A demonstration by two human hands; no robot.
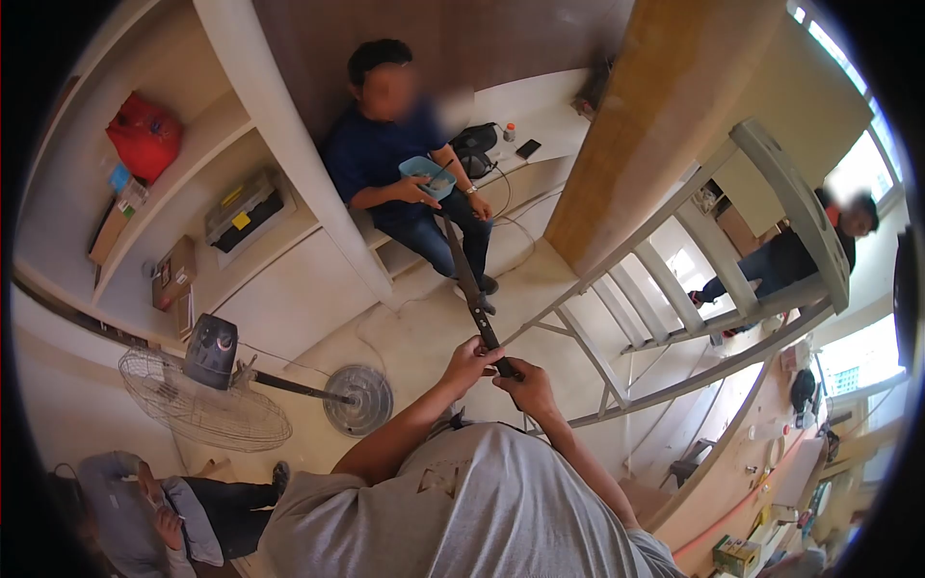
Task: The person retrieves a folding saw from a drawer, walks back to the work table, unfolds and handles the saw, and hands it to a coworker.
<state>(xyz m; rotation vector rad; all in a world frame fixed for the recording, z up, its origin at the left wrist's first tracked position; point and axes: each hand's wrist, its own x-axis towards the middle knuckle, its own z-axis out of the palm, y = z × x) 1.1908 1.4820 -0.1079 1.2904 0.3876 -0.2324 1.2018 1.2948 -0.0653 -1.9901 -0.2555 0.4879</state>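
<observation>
"What sort of place was it?"

"A workroom, by its look (workshop or storeroom, I couldn't tell)."

"What showed that?"

"A stepladder [795, 210] stood to the right of the right hand [530, 388], and beyond it a long table [740, 453] bore a box [736, 556] and scattered small items [777, 449]."

"And the other way?"

"Left of the left hand [471, 364], built-in shelves [183, 202] held a lidded plastic case [249, 214] and a carton [175, 272], with a standing fan [210, 352] nearer the hand."

black long tool [475, 301], grey ladder [717, 255] right of the tool, light-blue bowl [416, 166] beyond it, red bag [145, 135] far left
</observation>
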